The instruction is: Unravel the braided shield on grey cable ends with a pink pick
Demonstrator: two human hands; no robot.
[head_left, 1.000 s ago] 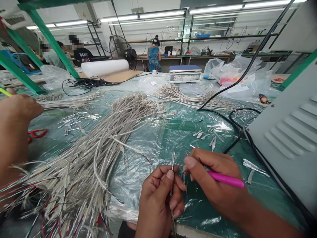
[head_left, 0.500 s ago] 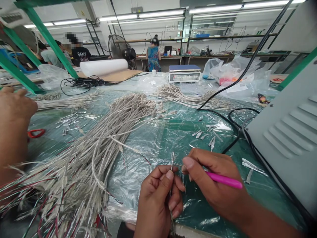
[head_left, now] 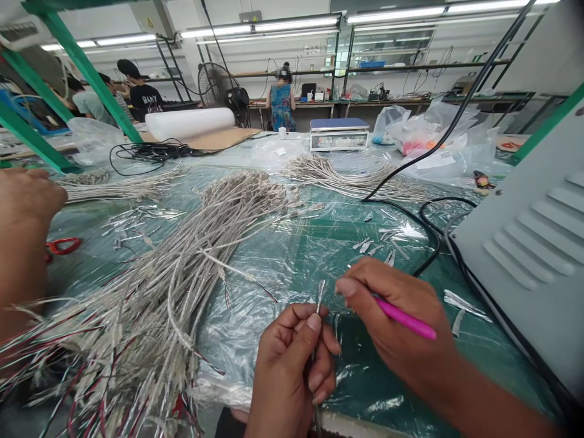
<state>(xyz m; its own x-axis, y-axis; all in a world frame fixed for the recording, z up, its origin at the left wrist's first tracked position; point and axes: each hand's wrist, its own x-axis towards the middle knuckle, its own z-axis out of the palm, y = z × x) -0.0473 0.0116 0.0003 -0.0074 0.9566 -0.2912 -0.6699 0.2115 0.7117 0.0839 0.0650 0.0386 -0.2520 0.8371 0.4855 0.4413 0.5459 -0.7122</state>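
Observation:
Between thumb and fingers, my left hand [head_left: 296, 359] pinches a thin cable [head_left: 321, 293], whose frayed silvery end points up. My right hand [head_left: 387, 310] grips a pink-handled tool [head_left: 406, 319] like a pen; its tip is hidden behind the fingers. The right fingertips are a little to the right of the cable end, apart from it. Left of my hands lies a large bundle of grey braided cables [head_left: 205, 243], with red, green, black and white wires showing at the near ends.
At the far left is a co-worker's arm [head_left: 22, 231] beside red-handled scissors [head_left: 64, 246]. Silvery scraps [head_left: 365, 246] lie on the plastic-covered table. A grey louvred machine [head_left: 524, 243] and black cord [head_left: 429, 261] stand at right. Behind are a scale [head_left: 339, 135] and more cables [head_left: 347, 179].
My right hand has lifted slightly and the pink tool has shifted up and left. The cable's frayed end now looks gathered narrower and leans a little right.

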